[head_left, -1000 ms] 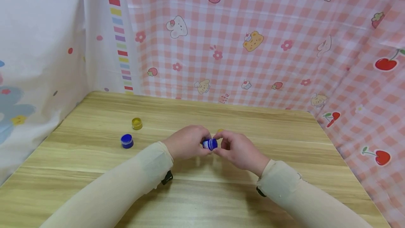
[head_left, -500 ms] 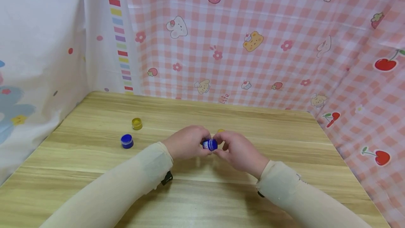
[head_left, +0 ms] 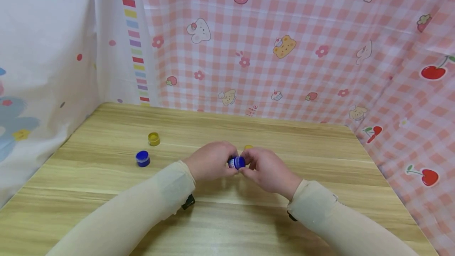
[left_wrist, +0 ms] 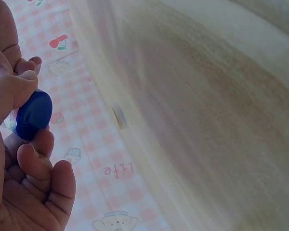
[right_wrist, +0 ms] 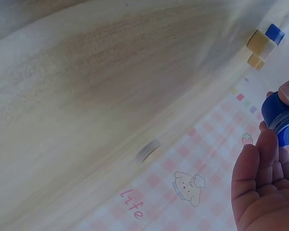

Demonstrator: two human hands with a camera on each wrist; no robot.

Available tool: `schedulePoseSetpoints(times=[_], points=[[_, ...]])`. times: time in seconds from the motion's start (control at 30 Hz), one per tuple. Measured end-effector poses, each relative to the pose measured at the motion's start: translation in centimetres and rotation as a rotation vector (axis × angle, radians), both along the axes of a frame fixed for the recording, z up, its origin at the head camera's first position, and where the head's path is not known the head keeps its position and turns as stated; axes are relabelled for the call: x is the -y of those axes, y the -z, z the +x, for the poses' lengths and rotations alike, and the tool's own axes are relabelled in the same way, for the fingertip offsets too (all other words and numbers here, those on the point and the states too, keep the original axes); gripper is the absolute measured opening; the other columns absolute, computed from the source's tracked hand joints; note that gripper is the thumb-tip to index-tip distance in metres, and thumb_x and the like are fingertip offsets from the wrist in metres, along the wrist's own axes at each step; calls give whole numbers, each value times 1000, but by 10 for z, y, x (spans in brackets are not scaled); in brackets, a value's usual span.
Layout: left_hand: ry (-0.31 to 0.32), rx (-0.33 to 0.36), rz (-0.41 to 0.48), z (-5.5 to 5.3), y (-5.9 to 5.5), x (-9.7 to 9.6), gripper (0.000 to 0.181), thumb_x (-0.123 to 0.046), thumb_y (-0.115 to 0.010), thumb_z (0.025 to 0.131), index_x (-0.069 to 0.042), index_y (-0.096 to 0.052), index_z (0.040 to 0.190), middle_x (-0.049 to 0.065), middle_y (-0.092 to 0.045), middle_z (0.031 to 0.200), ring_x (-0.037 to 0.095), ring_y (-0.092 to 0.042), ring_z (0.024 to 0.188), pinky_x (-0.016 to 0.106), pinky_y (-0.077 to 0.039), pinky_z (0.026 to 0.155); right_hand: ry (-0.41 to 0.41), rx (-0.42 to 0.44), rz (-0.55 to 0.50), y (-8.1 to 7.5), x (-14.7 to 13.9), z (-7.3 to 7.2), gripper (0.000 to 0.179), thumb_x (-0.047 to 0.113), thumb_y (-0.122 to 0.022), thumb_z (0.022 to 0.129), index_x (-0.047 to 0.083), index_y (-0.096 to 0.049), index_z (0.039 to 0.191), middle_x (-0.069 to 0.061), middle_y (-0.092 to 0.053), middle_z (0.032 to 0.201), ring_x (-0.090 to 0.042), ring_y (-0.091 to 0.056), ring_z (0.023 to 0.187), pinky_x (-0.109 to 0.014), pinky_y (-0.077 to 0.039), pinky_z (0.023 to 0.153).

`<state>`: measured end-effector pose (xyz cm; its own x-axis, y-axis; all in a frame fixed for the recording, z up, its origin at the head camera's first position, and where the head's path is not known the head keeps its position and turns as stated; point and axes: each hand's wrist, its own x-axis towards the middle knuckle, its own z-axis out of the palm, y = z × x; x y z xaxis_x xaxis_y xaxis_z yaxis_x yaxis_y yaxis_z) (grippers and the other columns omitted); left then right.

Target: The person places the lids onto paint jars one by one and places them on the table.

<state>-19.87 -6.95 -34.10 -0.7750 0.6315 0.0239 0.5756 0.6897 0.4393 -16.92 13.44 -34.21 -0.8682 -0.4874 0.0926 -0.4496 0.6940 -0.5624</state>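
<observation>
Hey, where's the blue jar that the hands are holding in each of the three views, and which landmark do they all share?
Head: the blue jar is below centre, slightly right, between the left hand and the right hand.
Left wrist: near the left edge, about mid-height.
Right wrist: against the right edge, about mid-height.
Shared landmark: the printed word "life" on the pink checked cloth.

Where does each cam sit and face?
Head: on the head, facing forward and down at the table and checked cloth; left hand, right hand and sleeves show.
Left wrist: on that wrist, facing across table to cloth; blue jar and fingers at left edge.
Right wrist: on that wrist, likewise; jar and fingers at right edge.
Shared: both wrist views catch the held jar and "life" print.
</observation>
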Motion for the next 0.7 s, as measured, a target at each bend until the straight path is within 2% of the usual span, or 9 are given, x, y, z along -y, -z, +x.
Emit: schedulePoseSetpoints(times=[0.7], points=[[-30, -36, -21, 6, -2, 2, 20, -33, -79, 94, -15, -70, 96, -6, -65, 87, 10, -59, 76, 26, -52, 71, 26, 45, -23, -4, 3, 3, 13, 15, -76, 96, 9, -71, 107, 1, -69, 93, -9, -63, 79, -24, -54, 68]])
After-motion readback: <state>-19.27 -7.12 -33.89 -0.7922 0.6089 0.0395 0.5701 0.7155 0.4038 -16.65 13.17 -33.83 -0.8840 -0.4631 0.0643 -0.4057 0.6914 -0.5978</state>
